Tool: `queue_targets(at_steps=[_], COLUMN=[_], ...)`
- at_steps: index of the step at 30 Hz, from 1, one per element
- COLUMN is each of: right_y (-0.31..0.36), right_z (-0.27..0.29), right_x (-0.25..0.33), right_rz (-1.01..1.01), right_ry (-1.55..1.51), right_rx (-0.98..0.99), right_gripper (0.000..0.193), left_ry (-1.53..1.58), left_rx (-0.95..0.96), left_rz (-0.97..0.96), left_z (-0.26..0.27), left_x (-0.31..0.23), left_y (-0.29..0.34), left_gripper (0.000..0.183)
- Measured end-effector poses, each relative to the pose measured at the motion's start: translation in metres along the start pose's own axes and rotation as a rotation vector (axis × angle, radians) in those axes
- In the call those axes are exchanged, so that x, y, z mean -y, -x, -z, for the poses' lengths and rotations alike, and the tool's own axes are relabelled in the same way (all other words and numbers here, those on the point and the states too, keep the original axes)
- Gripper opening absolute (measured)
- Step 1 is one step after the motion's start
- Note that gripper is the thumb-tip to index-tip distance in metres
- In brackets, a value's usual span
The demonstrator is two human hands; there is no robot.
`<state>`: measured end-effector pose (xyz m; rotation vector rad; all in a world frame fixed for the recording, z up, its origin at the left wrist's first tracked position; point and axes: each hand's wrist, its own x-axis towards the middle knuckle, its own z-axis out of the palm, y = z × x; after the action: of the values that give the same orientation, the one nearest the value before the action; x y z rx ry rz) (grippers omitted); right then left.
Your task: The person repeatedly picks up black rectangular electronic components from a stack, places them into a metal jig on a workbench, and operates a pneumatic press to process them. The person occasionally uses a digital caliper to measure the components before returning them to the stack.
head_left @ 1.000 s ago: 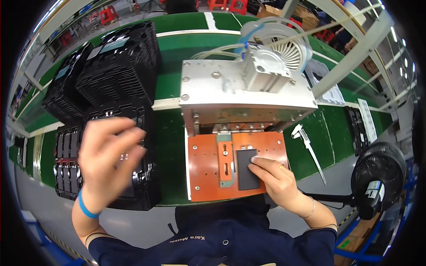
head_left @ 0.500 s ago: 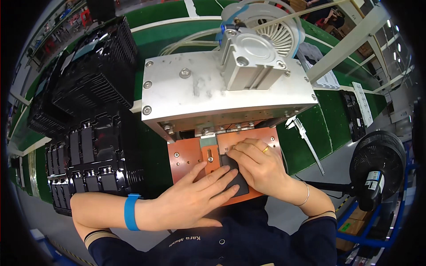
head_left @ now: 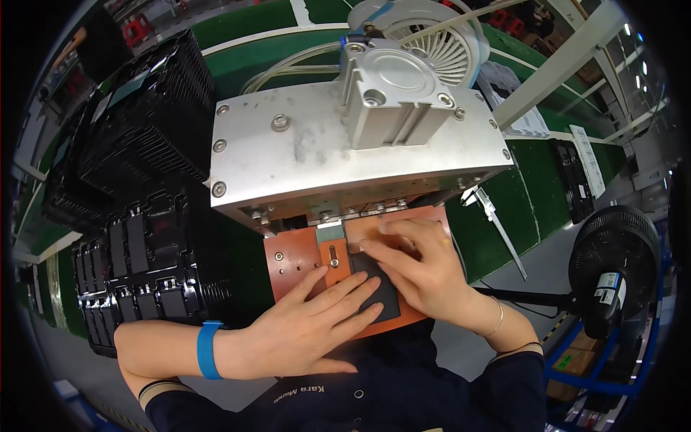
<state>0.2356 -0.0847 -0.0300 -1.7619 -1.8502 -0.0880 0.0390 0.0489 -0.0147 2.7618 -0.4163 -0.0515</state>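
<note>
A thin dark grey rectangular plate (head_left: 379, 297) lies on the orange-brown base plate (head_left: 294, 246) of a metal press fixture. My left hand (head_left: 317, 324) rests flat over the grey plate's left part, fingers stretched and spread, holding it down. Over its upper right side, my right hand (head_left: 425, 266) is bent, with its fingertips near the grey plate's top edge. A gap shows between those fingertips, and I see nothing held in them. Beside the grey plate, on its left, sits a slotted orange block (head_left: 333, 253) with a screw.
The silver press housing (head_left: 288, 155) with its air cylinder (head_left: 396, 90) stands just beyond my hands. Black trays (head_left: 144, 248) are at the left, some stacked. A caliper (head_left: 497, 223) lies on the green bench at the right, near a black fan (head_left: 612, 266).
My right fingertips have spread apart and lifted slightly from the grey plate's upper edge. My left hand stays on the plate. The whole view has shifted a little.
</note>
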Motion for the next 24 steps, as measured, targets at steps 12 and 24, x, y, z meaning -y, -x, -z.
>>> queue_targets(at_steps=[12,24], right_y=[0.023,0.012], right_z=[0.005,0.009], right_x=[0.006,0.003], right_rz=[0.063,0.092], right_ry=[-0.067,-0.032], right_rx=[0.097,0.169], right_gripper=[0.037,0.034], left_ry=[0.077,0.040], left_rx=[-0.089,-0.096], left_rz=[0.120,0.126], left_z=[0.005,0.005], left_x=[0.013,0.016], left_y=[-0.003,-0.005], left_gripper=[0.077,0.072])
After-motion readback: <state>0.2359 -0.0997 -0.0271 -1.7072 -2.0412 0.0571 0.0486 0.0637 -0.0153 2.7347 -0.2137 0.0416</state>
